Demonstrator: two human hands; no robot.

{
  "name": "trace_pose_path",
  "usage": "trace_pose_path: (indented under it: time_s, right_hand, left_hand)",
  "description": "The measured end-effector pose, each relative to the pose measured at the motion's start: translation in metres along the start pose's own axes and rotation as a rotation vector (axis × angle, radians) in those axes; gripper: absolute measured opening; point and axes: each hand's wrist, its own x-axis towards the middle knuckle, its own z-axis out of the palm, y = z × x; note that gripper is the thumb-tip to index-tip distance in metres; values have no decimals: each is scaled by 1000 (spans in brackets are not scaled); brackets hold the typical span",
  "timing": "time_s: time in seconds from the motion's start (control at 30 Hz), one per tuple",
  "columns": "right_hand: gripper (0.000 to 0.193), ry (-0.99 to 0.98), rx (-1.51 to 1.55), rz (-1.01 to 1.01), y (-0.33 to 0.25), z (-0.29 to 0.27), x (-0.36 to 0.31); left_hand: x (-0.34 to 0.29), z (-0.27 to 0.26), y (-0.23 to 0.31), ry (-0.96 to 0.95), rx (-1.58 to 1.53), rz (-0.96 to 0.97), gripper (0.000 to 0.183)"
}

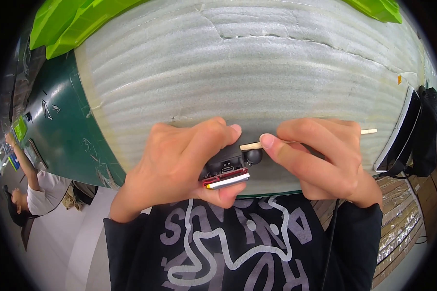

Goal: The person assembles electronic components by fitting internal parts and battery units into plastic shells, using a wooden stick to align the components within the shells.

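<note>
Holding one black electronic device (226, 160) at the frame's centre, left hand (179, 153) curled snugly around it, right hand (320, 157) pinching one wooden stick (250, 146), one co-worker (52, 191) at far left.

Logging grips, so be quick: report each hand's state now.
Left hand: closed, holding the black device.
Right hand: closed, pinching the wooden stick.

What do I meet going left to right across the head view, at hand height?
Co-worker's forearm → green tabletop → left hand → black device → wooden stick's left end → right hand → stick's right end → black fabric item.
</note>
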Motion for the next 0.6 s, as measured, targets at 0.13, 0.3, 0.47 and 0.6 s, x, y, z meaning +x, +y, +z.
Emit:
trace_pose_path:
  time_s: [0.13,0.3,0.47,0.6]
  right_hand:
    - [30,-13,-12,-31,3,1,0]
    - [30,-52,46,36,-1,-8,4]
    - [30,-13,6,39,-3,-9,5]
    - [30,0,28,56,-5,-13,6]
  left_hand:
    - [2,-2,0,17,24,35,52]
    - [2,-2,-5,19,-69,47,54]
    - [-3,2,-7,-4,-290,-87,54]
    - [-4,3,-7,-2,-314,-75,54]
